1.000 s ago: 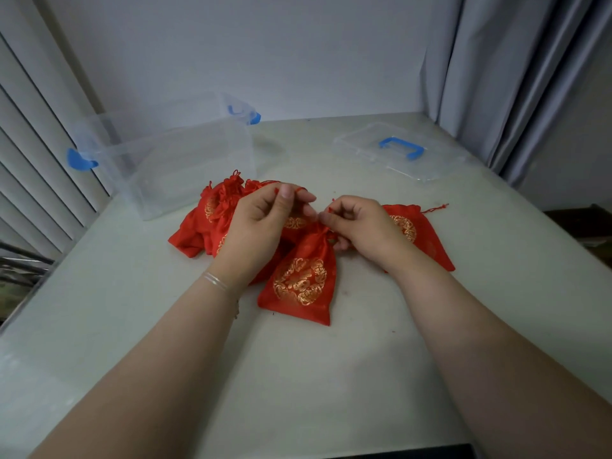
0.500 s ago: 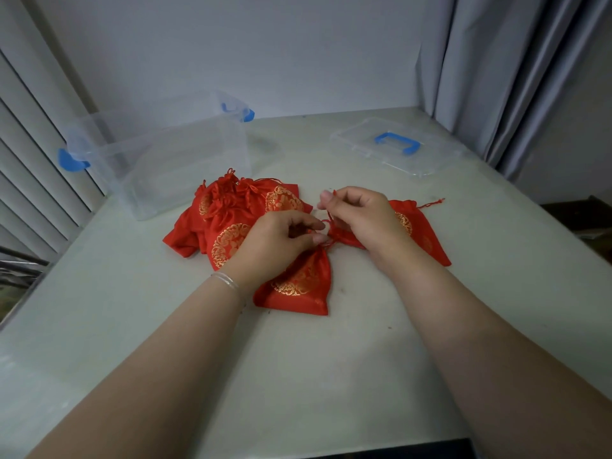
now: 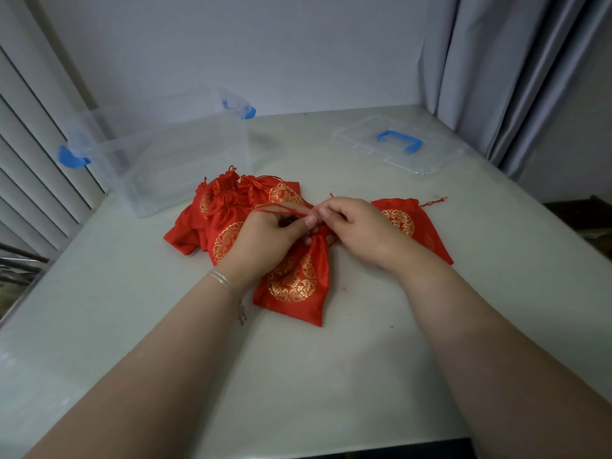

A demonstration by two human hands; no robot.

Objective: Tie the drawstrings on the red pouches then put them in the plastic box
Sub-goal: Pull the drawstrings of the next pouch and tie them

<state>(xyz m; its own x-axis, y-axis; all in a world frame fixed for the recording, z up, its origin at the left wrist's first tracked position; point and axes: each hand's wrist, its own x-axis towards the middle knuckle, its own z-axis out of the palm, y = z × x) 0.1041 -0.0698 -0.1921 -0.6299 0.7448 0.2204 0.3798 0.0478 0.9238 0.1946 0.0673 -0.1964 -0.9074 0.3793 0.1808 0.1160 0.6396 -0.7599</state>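
Two hands, the left hand (image 3: pixel 265 240) and right hand (image 3: pixel 357 226), pinch the red drawstring (image 3: pixel 281 208) above a red pouch (image 3: pixel 294 279); the plastic box (image 3: pixel 172 160) sits at ten o'clock on the tabletop (image 3: pixel 298 376).

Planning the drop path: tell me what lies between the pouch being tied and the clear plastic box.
In the head view, a heap of red pouches lies between the pouch being tied and the clear plastic box.

We face a plain pale wall (image 3: pixel 248 44) behind a pale table (image 3: pixel 298 376). Grey curtains (image 3: pixel 496 67) hang at its right corner, white blinds (image 3: pixel 29 144) along its left edge.
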